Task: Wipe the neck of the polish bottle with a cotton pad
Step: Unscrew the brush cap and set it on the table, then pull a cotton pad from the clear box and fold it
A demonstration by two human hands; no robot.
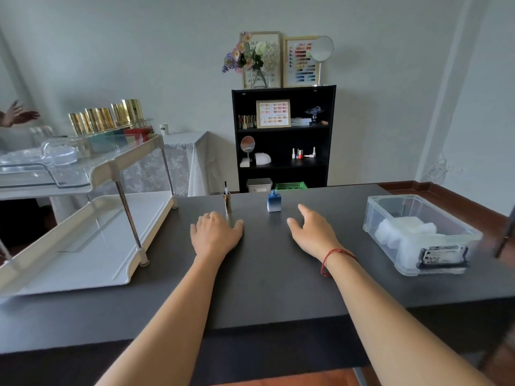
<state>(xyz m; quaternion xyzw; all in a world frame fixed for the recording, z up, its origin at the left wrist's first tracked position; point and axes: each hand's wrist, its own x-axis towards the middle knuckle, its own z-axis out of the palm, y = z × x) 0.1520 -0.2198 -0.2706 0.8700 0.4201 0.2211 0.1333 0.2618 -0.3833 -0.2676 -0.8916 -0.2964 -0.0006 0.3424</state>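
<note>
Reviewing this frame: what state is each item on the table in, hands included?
polish bottle: upright, uncapped, untouched.
brush cap: off the bottle, standing upright with the brush pointing up.
clear box: no lid on it.
cotton pads: inside the box, none taken.
left hand: on the table, holding nothing.
right hand: open, holding nothing.
</note>
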